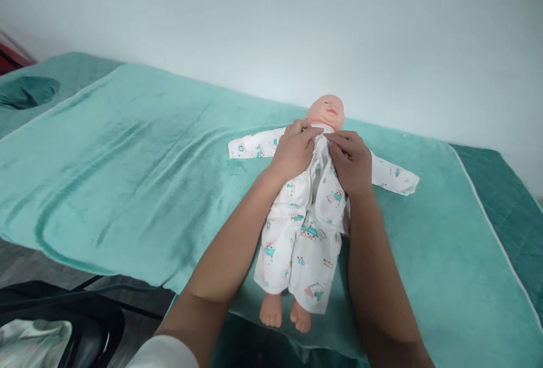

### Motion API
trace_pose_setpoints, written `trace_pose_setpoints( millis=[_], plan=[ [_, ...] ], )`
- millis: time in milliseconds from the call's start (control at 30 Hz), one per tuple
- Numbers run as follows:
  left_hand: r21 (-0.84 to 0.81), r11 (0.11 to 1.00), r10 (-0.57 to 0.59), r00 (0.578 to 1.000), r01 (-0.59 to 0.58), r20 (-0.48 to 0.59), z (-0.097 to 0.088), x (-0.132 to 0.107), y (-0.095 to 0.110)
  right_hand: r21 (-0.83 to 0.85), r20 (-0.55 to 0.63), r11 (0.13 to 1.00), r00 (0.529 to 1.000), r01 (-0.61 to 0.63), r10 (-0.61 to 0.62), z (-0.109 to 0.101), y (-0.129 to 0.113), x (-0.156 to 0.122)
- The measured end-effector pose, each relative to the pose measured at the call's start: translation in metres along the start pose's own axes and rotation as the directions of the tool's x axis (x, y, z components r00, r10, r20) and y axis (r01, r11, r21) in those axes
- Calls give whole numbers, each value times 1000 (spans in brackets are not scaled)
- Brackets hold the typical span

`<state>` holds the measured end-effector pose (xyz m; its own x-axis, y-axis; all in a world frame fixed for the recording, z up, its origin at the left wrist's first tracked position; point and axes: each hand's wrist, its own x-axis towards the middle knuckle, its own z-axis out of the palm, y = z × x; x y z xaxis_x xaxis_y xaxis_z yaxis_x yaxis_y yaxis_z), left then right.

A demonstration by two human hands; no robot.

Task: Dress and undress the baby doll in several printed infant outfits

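A baby doll (326,109) lies on its back on a teal towel (139,159), head toward the wall, bare feet toward me. It wears a white printed outfit (303,238) with its sleeves spread out to both sides. My left hand (292,150) rests on the doll's chest, fingers closed on the left edge of the shirt front near the collar. Opposite it, my right hand (350,161) pinches the right edge of the shirt front. The two hands meet at the neckline.
The towel covers a padded table (509,198) with a darker teal cover, set against a pale wall. A dark green pillow (25,92) lies at far left. A black chair (59,311) with a cloth on it stands at lower left, over the floor.
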<state>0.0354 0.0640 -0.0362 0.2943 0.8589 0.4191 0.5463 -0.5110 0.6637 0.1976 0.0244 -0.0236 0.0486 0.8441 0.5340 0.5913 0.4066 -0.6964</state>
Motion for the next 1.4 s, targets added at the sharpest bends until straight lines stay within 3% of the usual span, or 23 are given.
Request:
trace_pose_setpoints(
  millis=[133,333,500,633,667,833,1000,1200,1400],
  plan=[
    [-8,1000,9,1000,-9,0,1,0,-2,-38,32,998,999,45,-44,-1,-3,-1],
    [-79,997,-5,999,2,-36,-1,-1,1,-70,155,997,988,11,0,-3,-1,1],
    [-149,987,43,987,-66,-152,-5,-11,5,50,-8,992,994,-112,112,1,-7,-13],
    [-191,980,3,973,-49,-230,-12,-22,11,-53,-210,987,968,-150,136,0,-24,-27],
    [-202,979,-7,975,-38,-221,-14,-24,12,-108,-208,982,970,-153,129,0,-29,-29],
    [-277,961,-24,999,11,-43,-26,-26,14,-351,20,919,980,-180,199,-3,-52,-30],
    [-352,934,-45,996,68,75,-33,-25,12,-282,81,906,933,-315,349,-10,-54,-26],
    [-321,946,-25,997,47,74,-34,-25,14,-164,151,911,903,-379,403,-19,-48,-24],
    [-231,973,8,999,2,44,-31,-27,21,-335,116,887,920,-317,373,-20,-52,-26]
  ],
)
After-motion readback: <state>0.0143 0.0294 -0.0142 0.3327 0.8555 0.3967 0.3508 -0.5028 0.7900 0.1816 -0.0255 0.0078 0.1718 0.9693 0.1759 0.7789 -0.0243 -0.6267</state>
